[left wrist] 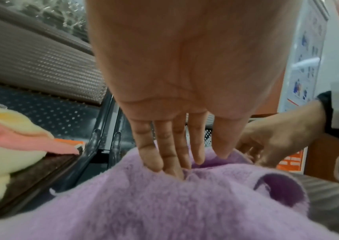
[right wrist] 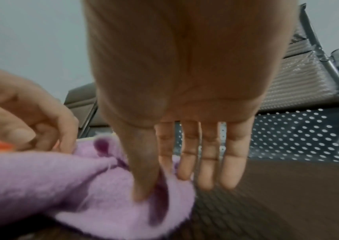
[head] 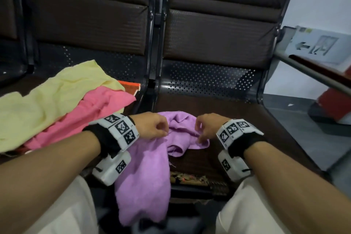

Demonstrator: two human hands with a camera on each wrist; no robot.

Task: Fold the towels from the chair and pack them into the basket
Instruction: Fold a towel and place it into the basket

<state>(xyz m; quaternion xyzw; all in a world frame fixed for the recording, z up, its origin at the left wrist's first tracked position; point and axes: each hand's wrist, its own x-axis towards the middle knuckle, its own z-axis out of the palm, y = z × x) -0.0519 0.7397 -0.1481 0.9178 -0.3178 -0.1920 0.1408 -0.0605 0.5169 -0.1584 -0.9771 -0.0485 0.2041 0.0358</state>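
Observation:
A purple towel (head: 144, 173) lies crumpled on the right chair seat (head: 237, 119), and its lower half hangs over the front edge between my knees. My left hand (head: 165, 132) pinches its upper edge on the left. In the left wrist view the left hand (left wrist: 199, 164) has its fingertips sunk in a fold. My right hand (head: 198, 135) pinches the bunched edge a little to the right. The right wrist view shows the right hand (right wrist: 156, 183) with thumb and forefinger on the towel (right wrist: 107, 211) and the other fingers straight. A yellow towel (head: 47, 99) and a pink towel (head: 91, 114) lie unfolded on the left seat. No basket is in view.
An orange-edged flat item (head: 131, 86) pokes out from under the pink towel. A metal armrest rail (head: 303, 70) slants across the right, with a white box (head: 319, 43) and a red object (head: 334, 104) beyond it. Padded backrests (head: 218, 34) close off the far side.

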